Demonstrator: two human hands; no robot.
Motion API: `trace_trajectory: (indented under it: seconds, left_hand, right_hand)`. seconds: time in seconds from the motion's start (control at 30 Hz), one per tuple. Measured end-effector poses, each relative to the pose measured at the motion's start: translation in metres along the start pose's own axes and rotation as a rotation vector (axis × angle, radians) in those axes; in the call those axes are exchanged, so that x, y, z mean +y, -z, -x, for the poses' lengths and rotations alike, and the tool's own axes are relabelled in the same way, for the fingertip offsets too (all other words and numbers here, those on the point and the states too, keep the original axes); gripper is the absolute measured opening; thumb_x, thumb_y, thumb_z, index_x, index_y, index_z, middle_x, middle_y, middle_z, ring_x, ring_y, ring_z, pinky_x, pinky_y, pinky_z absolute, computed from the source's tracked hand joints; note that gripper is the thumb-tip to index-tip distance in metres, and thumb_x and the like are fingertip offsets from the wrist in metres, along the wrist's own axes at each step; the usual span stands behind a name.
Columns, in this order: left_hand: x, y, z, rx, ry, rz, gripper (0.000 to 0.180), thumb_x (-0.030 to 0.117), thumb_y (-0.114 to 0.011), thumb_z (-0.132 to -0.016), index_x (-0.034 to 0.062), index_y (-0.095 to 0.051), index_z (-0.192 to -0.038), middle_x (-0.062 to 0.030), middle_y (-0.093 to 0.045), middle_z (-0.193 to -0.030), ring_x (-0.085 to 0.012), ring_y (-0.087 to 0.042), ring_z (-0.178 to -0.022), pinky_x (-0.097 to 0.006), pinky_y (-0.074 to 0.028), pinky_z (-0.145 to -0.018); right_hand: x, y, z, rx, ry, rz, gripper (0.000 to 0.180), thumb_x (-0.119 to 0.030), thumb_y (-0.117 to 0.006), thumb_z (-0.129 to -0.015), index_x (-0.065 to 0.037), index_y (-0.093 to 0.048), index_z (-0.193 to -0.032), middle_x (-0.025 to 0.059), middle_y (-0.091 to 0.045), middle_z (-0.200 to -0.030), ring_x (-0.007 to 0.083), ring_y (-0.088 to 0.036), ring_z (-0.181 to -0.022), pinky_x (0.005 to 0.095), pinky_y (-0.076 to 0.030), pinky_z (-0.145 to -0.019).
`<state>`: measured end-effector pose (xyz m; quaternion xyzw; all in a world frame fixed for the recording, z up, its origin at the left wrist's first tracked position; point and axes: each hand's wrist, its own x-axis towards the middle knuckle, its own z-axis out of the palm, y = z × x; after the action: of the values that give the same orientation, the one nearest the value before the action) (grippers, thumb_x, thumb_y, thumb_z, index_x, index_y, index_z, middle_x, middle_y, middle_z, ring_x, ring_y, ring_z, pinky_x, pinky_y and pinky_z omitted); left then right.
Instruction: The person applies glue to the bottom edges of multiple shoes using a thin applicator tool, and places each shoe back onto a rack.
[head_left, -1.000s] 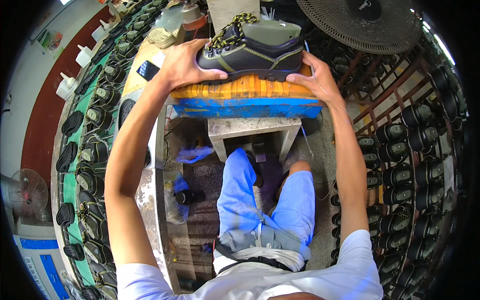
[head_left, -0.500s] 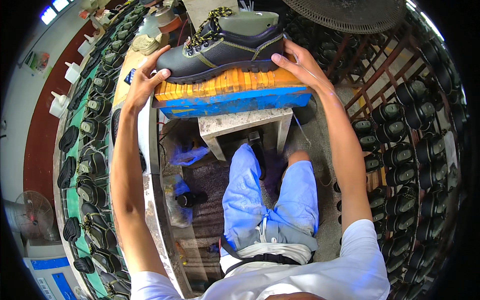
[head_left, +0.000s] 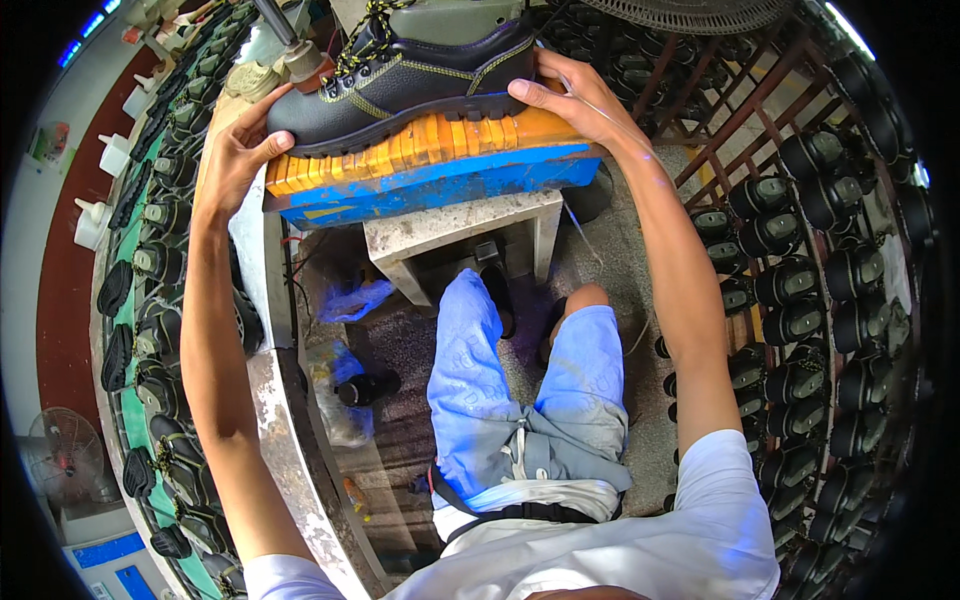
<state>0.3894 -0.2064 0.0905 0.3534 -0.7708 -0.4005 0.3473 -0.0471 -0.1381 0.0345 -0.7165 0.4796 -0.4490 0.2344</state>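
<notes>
Lying on its side along the orange and blue pad (head_left: pixel 430 165), the black work boot (head_left: pixel 400 75) sits between both hands, toe to the person's left, heel to the right. The left hand (head_left: pixel 235 150) cups the toe with fingers spread open against the sole edge (thumb under the rim). The right hand (head_left: pixel 570 95) presses flat on the heel end, fingers extended, not closed around it. A concrete stand (head_left: pixel 460 235) sits below the pad.
</notes>
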Motion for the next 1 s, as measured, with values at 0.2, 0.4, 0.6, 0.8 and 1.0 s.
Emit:
trace_trajectory:
  seconds: [0.2,0.4,0.6,0.8,1.0]
  left_hand:
    - [0.002,-0.026,0.031,0.159,-0.084,-0.004,0.063,0.015,-0.078,-0.095,0.0011,-0.054,-0.151,-0.0104,-0.067,-0.131,-0.0166,-0.063,-0.119,-0.029,-0.047,-0.106]
    - [0.034,-0.143,0.095,0.752,-0.11,-0.429,0.053,0.029,-0.078,-0.095,0.0047,-0.065,-0.14,-0.0059,-0.063,-0.099,-0.0155,-0.055,-0.08,-0.028,-0.05,-0.074]
    - [0.031,-0.248,0.128,0.569,-0.804,-0.689,0.038,0.014,-0.072,-0.079,0.0045,-0.073,-0.115,-0.011,-0.073,-0.119,-0.0269,-0.066,-0.104,-0.041,-0.055,-0.092]
    - [0.055,-0.353,0.091,0.365,-0.55,-0.421,0.038,0.021,-0.062,-0.09,0.0033,-0.07,-0.122,-0.0161,-0.064,-0.137,-0.0315,-0.057,-0.13,-0.045,-0.046,-0.114]
    - [0.045,-0.405,0.054,0.359,-0.59,-0.965,0.048,0.023,-0.056,-0.098,0.0093,-0.055,-0.145,-0.0076,-0.053,-0.148,-0.0227,-0.047,-0.143,-0.039,-0.04,-0.117]
  right_hand:
    - [-0.005,-0.002,0.023,0.203,0.153,-0.022,0.063,-0.05,-0.053,-0.107,-0.005,-0.053,-0.151,0.0176,-0.067,-0.139,0.0273,-0.06,-0.133,0.0431,-0.038,-0.118]
    - [-0.053,0.001,0.122,0.41,0.027,0.107,0.042,-0.019,-0.048,-0.106,-0.004,-0.063,-0.142,0.0029,-0.064,-0.099,0.0142,-0.058,-0.087,0.0295,-0.048,-0.085]
    - [-0.139,0.006,0.158,0.224,0.387,0.244,0.034,-0.006,-0.051,-0.092,0.005,-0.075,-0.113,0.0068,-0.059,-0.077,0.0149,-0.054,-0.067,0.0273,-0.043,-0.061]
    - [-0.154,-0.02,0.131,0.168,0.706,0.54,0.029,-0.001,-0.054,-0.086,0.003,-0.077,-0.103,0.0117,-0.061,-0.071,0.0233,-0.063,-0.061,0.0328,-0.052,-0.059]
    - [-0.138,-0.031,0.108,0.17,0.6,0.607,0.031,-0.003,-0.058,-0.08,0.0,-0.077,-0.105,0.0104,-0.065,-0.074,0.0222,-0.067,-0.064,0.0331,-0.055,-0.06]
